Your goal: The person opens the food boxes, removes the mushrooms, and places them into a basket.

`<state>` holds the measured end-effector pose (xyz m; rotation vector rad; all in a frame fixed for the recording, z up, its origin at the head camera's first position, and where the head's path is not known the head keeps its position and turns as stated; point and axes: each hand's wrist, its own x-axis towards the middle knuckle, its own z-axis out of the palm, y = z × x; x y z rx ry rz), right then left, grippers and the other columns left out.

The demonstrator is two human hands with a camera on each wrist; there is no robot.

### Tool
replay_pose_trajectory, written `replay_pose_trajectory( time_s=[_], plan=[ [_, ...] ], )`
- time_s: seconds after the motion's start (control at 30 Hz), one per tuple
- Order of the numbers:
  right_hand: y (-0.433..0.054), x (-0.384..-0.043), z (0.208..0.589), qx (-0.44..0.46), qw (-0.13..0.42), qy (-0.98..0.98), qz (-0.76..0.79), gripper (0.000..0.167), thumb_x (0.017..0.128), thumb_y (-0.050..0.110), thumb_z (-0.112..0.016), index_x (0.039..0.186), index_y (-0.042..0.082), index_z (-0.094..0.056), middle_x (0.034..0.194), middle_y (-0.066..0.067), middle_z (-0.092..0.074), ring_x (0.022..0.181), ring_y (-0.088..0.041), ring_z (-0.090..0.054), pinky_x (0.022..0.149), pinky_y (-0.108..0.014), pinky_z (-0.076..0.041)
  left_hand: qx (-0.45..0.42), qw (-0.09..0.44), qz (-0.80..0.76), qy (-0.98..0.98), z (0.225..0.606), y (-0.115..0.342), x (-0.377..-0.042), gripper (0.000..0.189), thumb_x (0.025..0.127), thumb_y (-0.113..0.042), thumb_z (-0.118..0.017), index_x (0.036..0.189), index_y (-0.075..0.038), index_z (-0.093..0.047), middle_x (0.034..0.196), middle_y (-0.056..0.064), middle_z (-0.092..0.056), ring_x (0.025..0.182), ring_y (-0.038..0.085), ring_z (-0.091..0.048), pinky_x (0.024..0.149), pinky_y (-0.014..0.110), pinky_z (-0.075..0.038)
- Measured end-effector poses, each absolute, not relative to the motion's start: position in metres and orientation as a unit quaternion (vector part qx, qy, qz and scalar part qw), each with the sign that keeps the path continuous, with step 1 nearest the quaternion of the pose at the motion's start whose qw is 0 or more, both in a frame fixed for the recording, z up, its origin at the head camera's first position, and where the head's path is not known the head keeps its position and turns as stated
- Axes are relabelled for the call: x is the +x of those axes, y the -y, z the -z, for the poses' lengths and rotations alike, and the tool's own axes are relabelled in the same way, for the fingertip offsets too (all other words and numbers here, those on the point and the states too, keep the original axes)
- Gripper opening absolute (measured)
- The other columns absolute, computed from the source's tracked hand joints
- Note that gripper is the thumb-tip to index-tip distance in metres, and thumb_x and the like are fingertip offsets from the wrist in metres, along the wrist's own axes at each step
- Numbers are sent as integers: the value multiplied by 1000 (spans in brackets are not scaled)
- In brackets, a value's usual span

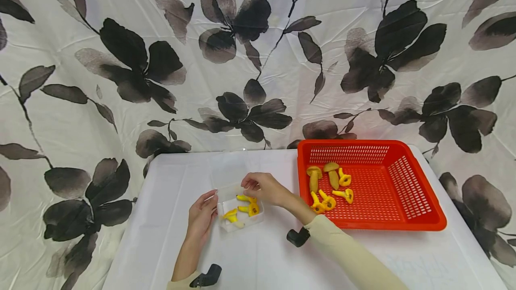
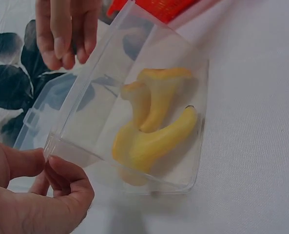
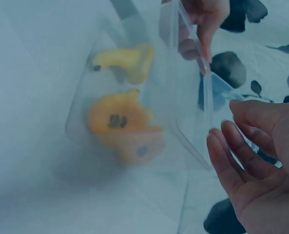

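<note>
A clear plastic container stands on the white table with three yellow chanterelle-like mushrooms lying inside it. My left hand pinches the container's left rim between thumb and fingers, plain to see in the left wrist view. Over the far right corner is my right hand, its fingers loosely bent and holding nothing. In the right wrist view its fingertips come close to the rim; whether they touch it I cannot tell. Behind the container lies a clear lid.
To the right sits a red perforated basket. At its left side lie two brown mushrooms and several yellow mushrooms. A floral curtain hangs behind the white-covered table.
</note>
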<state>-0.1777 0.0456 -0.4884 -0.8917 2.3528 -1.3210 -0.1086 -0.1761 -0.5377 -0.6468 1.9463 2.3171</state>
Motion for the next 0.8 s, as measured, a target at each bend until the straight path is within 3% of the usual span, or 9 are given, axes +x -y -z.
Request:
replay_pose_trajectory(
  time_s=[0.27,0.5,0.8],
  plan=[
    [-24,-171,502,-363,164,-800,449,18,93,-2,-72,110,-5,-68,101,-15,-69,89,-19,-61,89,-35,-57,-208,28,-749,-629,537,175,-107,42,106,-8,-57,143,7,-48,113,7,-66,98,18,-64,79,20,-53],
    [-7,-162,513,-407,188,-799,402,25,89,-6,-74,113,-7,-67,112,-21,-68,103,-33,-66,94,-32,-54,-205,27,-749,-629,535,177,-107,41,105,-11,-59,142,5,-51,112,6,-65,93,13,-62,77,18,-51],
    [2,-162,519,-392,208,-814,374,19,86,-10,-76,103,-4,-71,100,-14,-71,93,-24,-63,86,-23,-51,-206,25,-749,-629,534,176,-107,41,105,-10,-59,142,6,-51,109,4,-67,90,9,-62,71,16,-50]
  ],
)
